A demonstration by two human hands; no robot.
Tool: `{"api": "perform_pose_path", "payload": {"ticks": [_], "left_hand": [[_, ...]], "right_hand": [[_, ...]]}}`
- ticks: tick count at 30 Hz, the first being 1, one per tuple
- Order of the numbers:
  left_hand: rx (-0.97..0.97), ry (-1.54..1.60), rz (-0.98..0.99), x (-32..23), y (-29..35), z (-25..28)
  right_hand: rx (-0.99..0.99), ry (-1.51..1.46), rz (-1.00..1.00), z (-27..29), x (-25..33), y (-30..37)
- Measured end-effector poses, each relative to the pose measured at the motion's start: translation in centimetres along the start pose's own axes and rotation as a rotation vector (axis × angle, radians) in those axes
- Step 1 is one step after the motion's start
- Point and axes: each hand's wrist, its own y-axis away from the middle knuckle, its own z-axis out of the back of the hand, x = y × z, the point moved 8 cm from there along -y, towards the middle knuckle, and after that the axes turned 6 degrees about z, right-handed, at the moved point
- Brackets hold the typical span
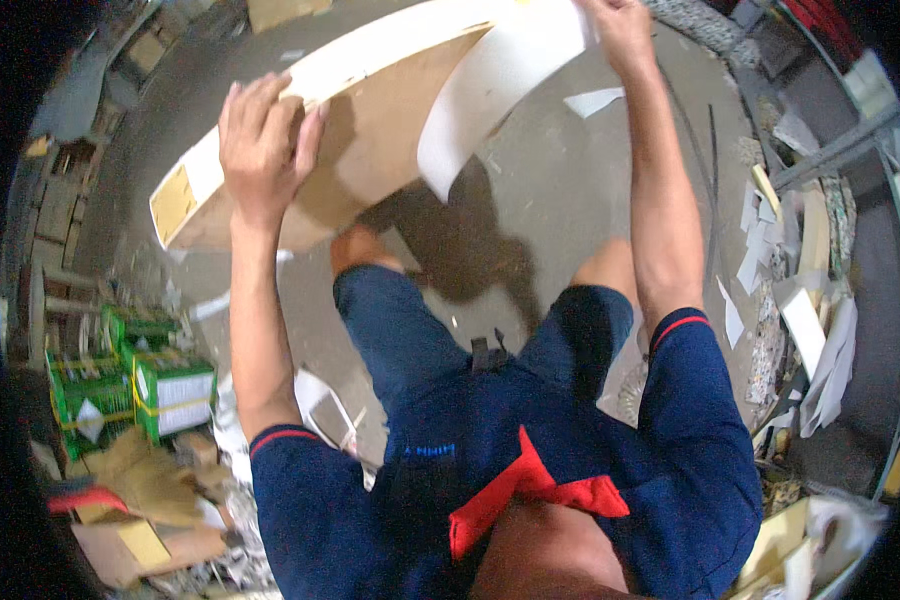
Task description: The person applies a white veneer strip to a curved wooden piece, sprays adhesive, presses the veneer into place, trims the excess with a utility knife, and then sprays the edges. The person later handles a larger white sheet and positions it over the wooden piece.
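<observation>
A long curved wooden frame piece (370, 150) is held up in front of my legs, its brown flat side facing me. White foam sheet (470, 100) runs along its upper edge, and a loose flap curls down over the right part. My left hand (265, 150) grips the upper edge near the left end, fingers over the white layer and thumb on the near side. At the top right my right hand (622, 30) is closed on the right end of the foam sheet; the picture's upper edge partly cuts it off. A pale yellowish block face (174, 205) shows at the left end.
Green boxes with yellow straps (173, 392) stand at the left, above cardboard scraps (135, 480). Foam offcuts and speckled foam strips (767, 340) lie along the right beside a metal rack (850, 140). White scraps (592, 101) are scattered on the grey floor (560, 190).
</observation>
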Motion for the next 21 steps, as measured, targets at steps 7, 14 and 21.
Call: {"api": "perform_pose_path", "payload": {"ticks": [7,14,21], "left_hand": [[-0.009,-0.049,0.008,-4.2,1.6,1.1],[-0.12,0.078,0.124,-7.0,3.0,2.0],[0.758,2.409,2.165,-25.1,21.7,-15.5]], "right_hand": [[0.048,-0.174,0.007,1.3,-0.8,1.8],[-0.022,-0.206,-0.009,2.2,-1.6,3.3],[0.069,-0.276,0.035,3.5,3.4,4.8]]}}
